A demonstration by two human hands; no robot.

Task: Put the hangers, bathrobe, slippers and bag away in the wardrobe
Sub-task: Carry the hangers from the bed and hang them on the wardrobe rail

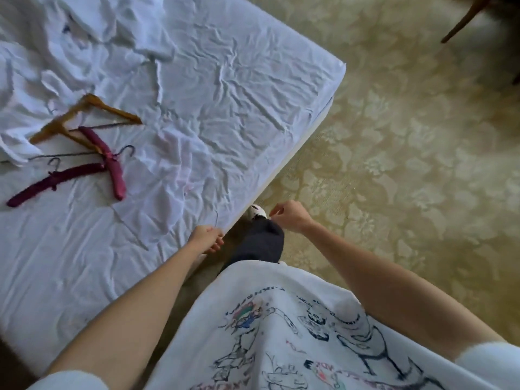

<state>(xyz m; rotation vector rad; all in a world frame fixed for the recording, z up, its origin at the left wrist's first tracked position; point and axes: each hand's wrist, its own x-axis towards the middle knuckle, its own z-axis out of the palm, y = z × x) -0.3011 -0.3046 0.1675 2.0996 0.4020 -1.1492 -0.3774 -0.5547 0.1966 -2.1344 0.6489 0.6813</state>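
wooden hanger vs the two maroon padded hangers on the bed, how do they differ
The wooden hanger is bare brown wood with a crossbar, forming a triangle; the maroon padded hangers are fabric-covered with no bar. The wooden one lies farther up the bed, partly on crumpled white cloth; the padded ones lie nearer, crossing each other. Neither is held.

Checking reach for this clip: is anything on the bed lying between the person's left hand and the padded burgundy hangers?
Nothing visible blocks the way. Between the left hand, at the bed's edge and apparently pinching a thin wire hanger, and the burgundy hangers lies only wrinkled sheet. The wooden hangers and white bathrobe lie beyond them.
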